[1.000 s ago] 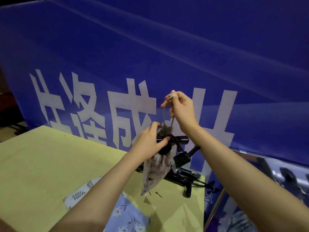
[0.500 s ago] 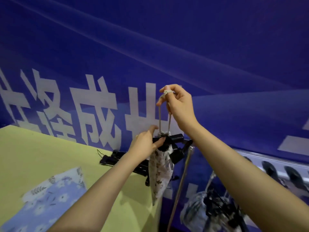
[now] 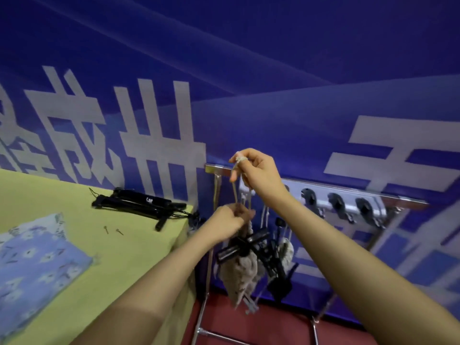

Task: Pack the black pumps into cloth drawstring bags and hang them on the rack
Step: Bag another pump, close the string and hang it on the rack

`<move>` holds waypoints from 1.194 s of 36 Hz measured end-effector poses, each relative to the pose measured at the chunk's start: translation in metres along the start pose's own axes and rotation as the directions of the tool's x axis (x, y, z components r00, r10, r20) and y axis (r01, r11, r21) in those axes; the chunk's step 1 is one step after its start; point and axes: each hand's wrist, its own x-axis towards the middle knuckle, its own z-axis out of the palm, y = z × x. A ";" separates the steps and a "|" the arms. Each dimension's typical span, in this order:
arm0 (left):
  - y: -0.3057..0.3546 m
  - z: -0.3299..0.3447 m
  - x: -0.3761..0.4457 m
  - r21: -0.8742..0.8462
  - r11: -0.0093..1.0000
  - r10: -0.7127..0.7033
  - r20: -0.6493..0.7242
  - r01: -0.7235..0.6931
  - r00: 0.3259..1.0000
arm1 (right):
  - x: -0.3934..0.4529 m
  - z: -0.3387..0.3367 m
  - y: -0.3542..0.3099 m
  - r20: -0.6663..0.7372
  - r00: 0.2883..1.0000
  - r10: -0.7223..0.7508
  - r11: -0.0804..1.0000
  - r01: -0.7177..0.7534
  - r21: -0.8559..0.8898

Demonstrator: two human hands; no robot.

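- On the yellow-green table (image 3: 129,245) at far left lies a blue floral cloth (image 3: 37,265); farther along, near the table's right end, a stack of black pumps (image 3: 139,204) waits unpacked, with 2 small pins beside it.
- The left hand (image 3: 230,224) is closed around the gathered neck of the cloth drawstring bag (image 3: 240,275), from whose top a pump's black handle (image 3: 242,245) sticks out; the bag hangs past the table's edge, in front of the rack (image 3: 343,202).
- The right hand (image 3: 258,174) is curled, the drawstring (image 3: 235,185) looped over its forefinger and held taut above the bag.
- To do the step well, the loop should probably be held wide, lifted over a free hook and lowered gently while the left hand carries the weight.
- Right of the hands, other filled bags hang from the rack, and 3 dark hooks look free.
- Against the view 0.5 s ago, the bag has travelled rightward off the table to the rack, and much more of the rack shows.
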 end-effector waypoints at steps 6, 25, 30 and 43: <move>-0.013 0.067 0.006 -0.053 0.999 0.005 -0.006 -0.005 1.000 | -0.029 -0.030 0.024 -0.071 0.993 0.090 0.996 -0.089 0.008; -0.030 0.165 0.003 -0.018 1.000 0.013 0.350 -0.007 0.937 | -0.090 -0.089 0.060 -0.395 0.905 0.158 0.987 -0.145 0.063; -0.025 0.184 0.000 0.051 0.998 0.015 0.423 -0.040 0.906 | -0.106 -0.100 0.059 -0.401 0.901 0.166 0.986 -0.163 0.043; 0.014 0.176 0.016 0.066 0.975 0.189 0.249 -0.211 0.950 | -0.136 -0.130 0.093 -0.530 0.817 0.227 0.941 -0.324 -0.095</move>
